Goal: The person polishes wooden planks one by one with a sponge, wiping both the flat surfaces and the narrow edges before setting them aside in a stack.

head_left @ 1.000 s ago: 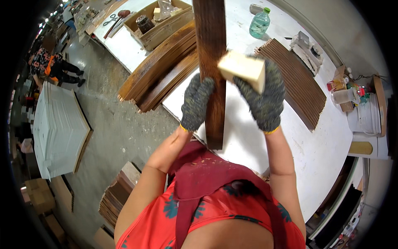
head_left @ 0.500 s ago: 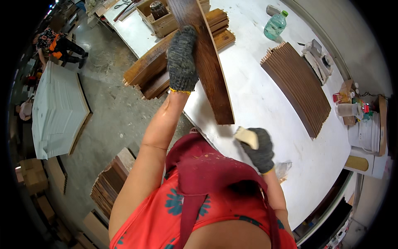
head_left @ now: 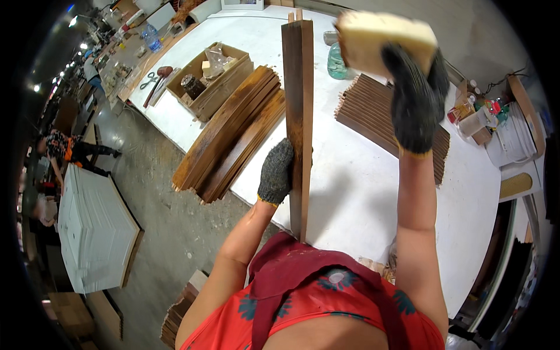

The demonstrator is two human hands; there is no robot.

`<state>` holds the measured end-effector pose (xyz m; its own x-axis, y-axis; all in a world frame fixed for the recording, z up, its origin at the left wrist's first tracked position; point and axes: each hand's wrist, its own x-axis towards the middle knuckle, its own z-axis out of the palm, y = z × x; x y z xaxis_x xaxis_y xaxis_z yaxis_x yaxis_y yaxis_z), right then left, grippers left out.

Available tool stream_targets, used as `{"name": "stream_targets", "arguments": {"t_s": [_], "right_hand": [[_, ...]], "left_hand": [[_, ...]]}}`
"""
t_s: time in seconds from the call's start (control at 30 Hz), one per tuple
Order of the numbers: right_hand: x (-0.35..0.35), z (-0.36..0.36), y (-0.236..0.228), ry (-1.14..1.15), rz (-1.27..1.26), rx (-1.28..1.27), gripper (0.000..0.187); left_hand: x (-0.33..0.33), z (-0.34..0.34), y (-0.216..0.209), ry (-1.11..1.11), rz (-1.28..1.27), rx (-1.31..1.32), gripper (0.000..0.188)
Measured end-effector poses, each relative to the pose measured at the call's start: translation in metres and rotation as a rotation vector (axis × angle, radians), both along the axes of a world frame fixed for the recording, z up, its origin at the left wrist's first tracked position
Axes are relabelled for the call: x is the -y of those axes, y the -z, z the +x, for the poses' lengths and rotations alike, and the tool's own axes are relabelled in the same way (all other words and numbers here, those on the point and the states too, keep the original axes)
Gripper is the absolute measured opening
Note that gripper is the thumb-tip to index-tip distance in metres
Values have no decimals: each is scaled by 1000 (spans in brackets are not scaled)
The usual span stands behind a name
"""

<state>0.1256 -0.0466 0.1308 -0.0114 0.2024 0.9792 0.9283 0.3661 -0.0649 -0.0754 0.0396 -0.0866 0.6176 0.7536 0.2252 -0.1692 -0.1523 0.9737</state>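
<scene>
My left hand (head_left: 276, 174), in a dark grey knitted glove, grips a long stained-brown wooden slat (head_left: 300, 111) at its side. The slat stands on edge and points away from me, with thin pegs at its far end. Raised high on the right, my gloved right hand (head_left: 417, 102) pinches a thick cream-coloured sponge (head_left: 373, 42), slightly blurred and apart from the slat. Beyond my left hand lies a pile of glossy brown slats (head_left: 230, 137). Partly behind my right forearm, a row of matt brown slats (head_left: 373, 108) rests on the white table (head_left: 356, 233).
A wooden box (head_left: 213, 100) holding a dark jar (head_left: 192, 86), pale blocks and a plastic bag stands at far left. A green-tinted bottle (head_left: 336, 63) is behind the matt slats. White buckets (head_left: 513, 134) stand at right. White panels (head_left: 96, 227) are stacked on the floor at left.
My right hand has lifted the sponge from low over the table to high on the right. My left hand has come nearer, and the slat has turned onto its edge. The view has shifted.
</scene>
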Motion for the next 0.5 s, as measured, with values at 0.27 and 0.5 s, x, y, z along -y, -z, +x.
{"name": "stream_targets", "arguments": {"t_s": [0.27, 0.5], "right_hand": [[-36, -15, 8, -252, -327, -579, 35], [5, -58, 68, -161, -589, -433, 51]], "left_hand": [[18, -6, -14, 61, -118, 75, 44], [9, -4, -31, -21, -366, 238, 40]]}}
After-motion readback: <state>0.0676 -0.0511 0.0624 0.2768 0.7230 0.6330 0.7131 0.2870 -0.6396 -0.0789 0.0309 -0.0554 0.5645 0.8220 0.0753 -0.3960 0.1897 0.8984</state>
